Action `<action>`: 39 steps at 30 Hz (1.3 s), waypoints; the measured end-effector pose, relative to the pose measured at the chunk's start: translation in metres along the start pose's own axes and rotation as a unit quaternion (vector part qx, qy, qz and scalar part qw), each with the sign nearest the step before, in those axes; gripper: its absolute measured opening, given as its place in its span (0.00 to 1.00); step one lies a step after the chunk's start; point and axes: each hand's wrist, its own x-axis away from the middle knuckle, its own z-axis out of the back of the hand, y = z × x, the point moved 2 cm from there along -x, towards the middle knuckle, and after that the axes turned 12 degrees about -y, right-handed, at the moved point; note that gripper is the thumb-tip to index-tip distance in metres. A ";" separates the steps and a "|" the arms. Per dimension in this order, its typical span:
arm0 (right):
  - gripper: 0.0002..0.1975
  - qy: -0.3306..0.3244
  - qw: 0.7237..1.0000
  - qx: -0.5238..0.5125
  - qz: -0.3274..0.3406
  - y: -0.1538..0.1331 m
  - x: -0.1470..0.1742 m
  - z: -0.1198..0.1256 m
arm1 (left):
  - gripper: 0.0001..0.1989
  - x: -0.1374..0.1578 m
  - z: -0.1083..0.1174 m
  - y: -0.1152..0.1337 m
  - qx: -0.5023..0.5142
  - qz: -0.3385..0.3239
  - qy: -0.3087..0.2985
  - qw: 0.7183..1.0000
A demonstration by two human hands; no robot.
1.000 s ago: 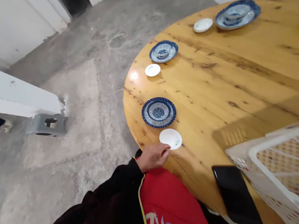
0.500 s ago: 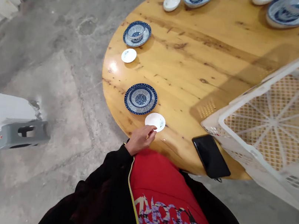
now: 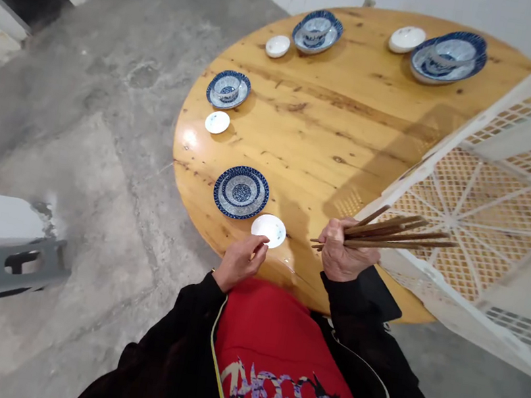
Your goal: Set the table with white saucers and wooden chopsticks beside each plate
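My right hand (image 3: 344, 254) is closed around a bundle of brown chopsticks (image 3: 395, 233), which lie nearly level and point right, towards the crate. Their short ends stick out on the left of the fist. My left hand (image 3: 241, 260) is at the near rim of a small white dish (image 3: 269, 231), fingers loosely curled, thumb and forefinger apart. Whether the fingertips touch the dish I cannot tell. Just beyond it, a blue-patterned bowl (image 3: 241, 191) sits on a matching plate (image 3: 219, 200).
Other settings of a plate, bowl and small dish (image 3: 217, 122) stand along the round wooden table's (image 3: 298, 144) far edge. A white plastic crate (image 3: 475, 293) takes up the right side. A black phone (image 3: 383, 295) lies partly behind my right arm. A grey stool (image 3: 20, 269) is on the floor.
My right hand has come into view with the chopsticks, over the table between dish and crate. My left hand stays by the small dish. The view has tilted up, showing more far table.
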 end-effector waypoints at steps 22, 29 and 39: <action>0.24 0.090 0.893 -0.440 -0.009 -0.031 -0.007 -0.024 | 0.17 -0.033 0.017 0.010 0.335 0.017 0.013 0.942; 0.25 0.125 0.866 -0.484 0.005 -0.080 -0.012 -0.018 | 0.22 -0.053 0.014 0.027 0.638 0.122 0.092 0.755; 0.25 0.087 0.880 -0.465 0.046 -0.116 0.011 -0.042 | 0.26 -0.052 0.019 0.041 0.788 0.157 0.037 0.595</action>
